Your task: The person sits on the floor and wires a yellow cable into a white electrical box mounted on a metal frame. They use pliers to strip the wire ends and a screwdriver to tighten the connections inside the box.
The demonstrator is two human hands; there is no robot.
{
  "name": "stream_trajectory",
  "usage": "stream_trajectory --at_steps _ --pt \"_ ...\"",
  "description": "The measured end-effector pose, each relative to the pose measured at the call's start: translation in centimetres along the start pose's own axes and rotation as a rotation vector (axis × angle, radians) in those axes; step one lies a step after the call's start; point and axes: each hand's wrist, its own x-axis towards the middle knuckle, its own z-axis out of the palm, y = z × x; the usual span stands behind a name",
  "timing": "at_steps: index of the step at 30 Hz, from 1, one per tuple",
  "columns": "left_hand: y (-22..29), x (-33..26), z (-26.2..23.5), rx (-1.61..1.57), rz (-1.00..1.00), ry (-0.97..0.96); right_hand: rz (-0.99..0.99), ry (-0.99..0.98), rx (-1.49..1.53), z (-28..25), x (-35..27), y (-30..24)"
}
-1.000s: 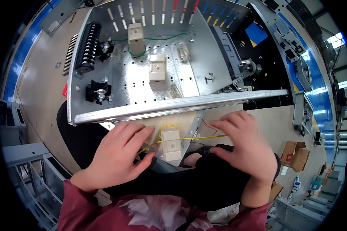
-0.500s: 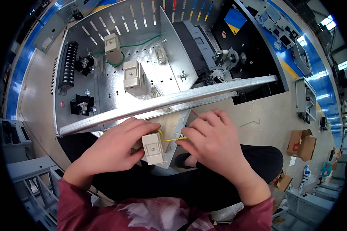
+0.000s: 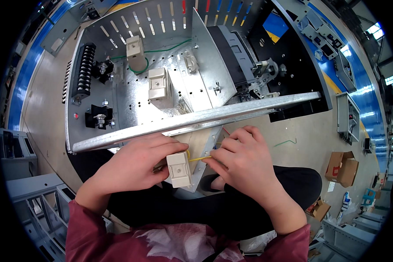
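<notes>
1. Left hand [image 3: 133, 168]: curled, thumb and fingers closed round a small cream block [image 3: 179, 169]; block sits against the near face of the metal panel, just below the front rail.
2. Right hand [image 3: 244, 163]: fingertips pinched shut on a thin yellow wire [image 3: 199, 158]; wire runs left from the pinch to the cream block, abt level w/ its top.
3. Hands are near each other, wire bridging the gap; both just below the long silver rail [image 3: 196, 118] that crosses the view at a slant.
4. Behind the rail: open galvanised metal enclosure [image 3: 131, 98] lying on its back, perforated w/ small holes.
5. Inside it: two more cream blocks, one mid-panel [image 3: 158, 86], one further back [image 3: 135, 47]; green wire [image 3: 161, 47] loops by the rear one.
6. Left side of enclosure: black terminal strip [image 3: 83, 77], upright along the edge; two black stud mounts beside it.
7. Right compartment: dark, black unit [image 3: 233, 43] plus grey metal fittings.
8. Floor [image 3: 292, 126] right of enclosure: short green wire offcut [image 3: 286, 142]; brown cardboard boxes [image 3: 343, 166] further right.
9. Person's dark trousers and red sleeves at lower edge.
</notes>
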Motion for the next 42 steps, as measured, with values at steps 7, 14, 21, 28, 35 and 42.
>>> stream_trajectory --at_steps 7,14,21,28,35,42 --pt "-0.2 -0.4 0.2 0.083 0.030 0.024 -0.043 0.000 0.005 0.2 0.9 -0.5" --pt "-1.4 -1.2 0.8 0.054 0.128 0.102 -0.036 -0.088 0.102 1.4 2.1 -3.0" --pt "-2.3 -1.7 1.1 0.057 0.232 0.145 -0.006 -0.109 0.169 1.4 2.7 -3.6" --pt "-2.8 -1.7 1.0 0.120 0.276 0.130 0.011 -0.128 0.154 1.4 2.9 -4.0" --pt "-2.2 -2.5 1.8 0.163 0.201 0.234 0.032 -0.149 0.225 1.1 2.1 -3.9" --pt "-2.1 -3.0 1.1 0.192 0.209 0.299 -0.042 -0.117 0.168 1.0 2.7 -3.7"
